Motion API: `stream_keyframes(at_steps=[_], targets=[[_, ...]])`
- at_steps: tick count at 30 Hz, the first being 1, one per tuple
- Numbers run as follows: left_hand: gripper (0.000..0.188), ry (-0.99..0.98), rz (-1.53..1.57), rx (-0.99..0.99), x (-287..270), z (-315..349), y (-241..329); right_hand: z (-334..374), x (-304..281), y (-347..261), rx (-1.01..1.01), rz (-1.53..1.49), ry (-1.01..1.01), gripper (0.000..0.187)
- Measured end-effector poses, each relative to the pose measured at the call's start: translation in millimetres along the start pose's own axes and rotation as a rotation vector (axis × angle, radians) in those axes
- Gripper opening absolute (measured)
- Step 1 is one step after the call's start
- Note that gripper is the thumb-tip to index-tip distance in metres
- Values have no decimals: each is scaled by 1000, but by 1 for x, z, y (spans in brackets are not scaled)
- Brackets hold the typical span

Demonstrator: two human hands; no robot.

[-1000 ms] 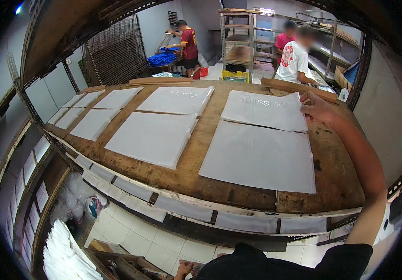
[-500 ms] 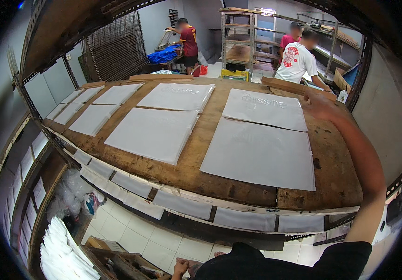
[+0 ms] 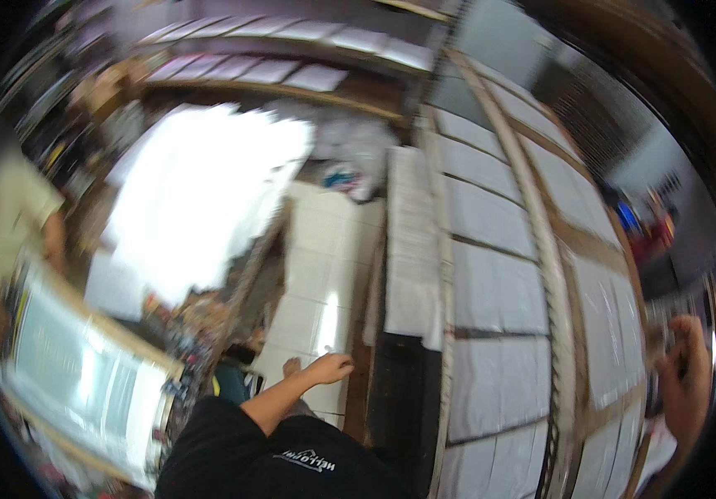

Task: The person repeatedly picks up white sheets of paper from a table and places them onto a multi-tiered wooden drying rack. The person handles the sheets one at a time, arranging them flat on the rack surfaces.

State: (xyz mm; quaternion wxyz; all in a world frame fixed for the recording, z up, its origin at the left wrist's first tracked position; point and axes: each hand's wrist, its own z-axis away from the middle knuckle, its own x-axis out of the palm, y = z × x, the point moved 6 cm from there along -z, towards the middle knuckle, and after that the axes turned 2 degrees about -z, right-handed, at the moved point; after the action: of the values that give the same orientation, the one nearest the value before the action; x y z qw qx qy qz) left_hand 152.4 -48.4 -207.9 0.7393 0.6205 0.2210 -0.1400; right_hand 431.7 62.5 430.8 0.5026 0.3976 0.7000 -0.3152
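Observation:
My left hand (image 3: 330, 368) is held in front of my body above the tiled floor, its fingers curled closed with nothing visible in them. On the far right, my right hand (image 3: 684, 370) is raised beside the upper shelf, half curled and somewhat blurred. Its thumb and fingers are apart, and nothing shows between them. Closest to that hand are white sheets (image 3: 607, 324) in rows on the brown board of the upper shelf. Another row of white sheets (image 3: 498, 287) lies on the shelf below, nearer my body.
A large stack of white sheets (image 3: 200, 200) stands at the left. A framed screen (image 3: 83, 366) is at the lower left, with a person in a yellow shirt (image 3: 21, 200) beside it. Shelves (image 3: 275, 87) with more sheets line the back. Tiled floor (image 3: 308, 308) runs between.
My view has swung left, from the sheet-covered board to the aisle and the stack. My right hand, formerly at the board's far right corner, is now at the view's right edge. My left hand has risen.

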Motion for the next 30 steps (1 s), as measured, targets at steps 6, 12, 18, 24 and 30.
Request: stream_keyframes(at_steps=[6, 12, 18, 24, 30], targets=[[27, 434, 28, -20, -135, 21, 26, -85, 58, -223, -776, 9, -176, 51], [22, 818, -20, -73, -264, 53, 34, -102, 122, -388, -1280, -206, -199, 48], [20, 1000, -6, -81, -331, 85, 47, -104, 166, -435, -1337, -641, -432, 45], [21, 1114, -22, -131, -349, 113, 42, -121, 371, -389, -724, -1096, -973, 31], [23, 1215, 44, -221, -389, 129, 55, -81, 568, -290, -115, -1207, -1153, 17]])
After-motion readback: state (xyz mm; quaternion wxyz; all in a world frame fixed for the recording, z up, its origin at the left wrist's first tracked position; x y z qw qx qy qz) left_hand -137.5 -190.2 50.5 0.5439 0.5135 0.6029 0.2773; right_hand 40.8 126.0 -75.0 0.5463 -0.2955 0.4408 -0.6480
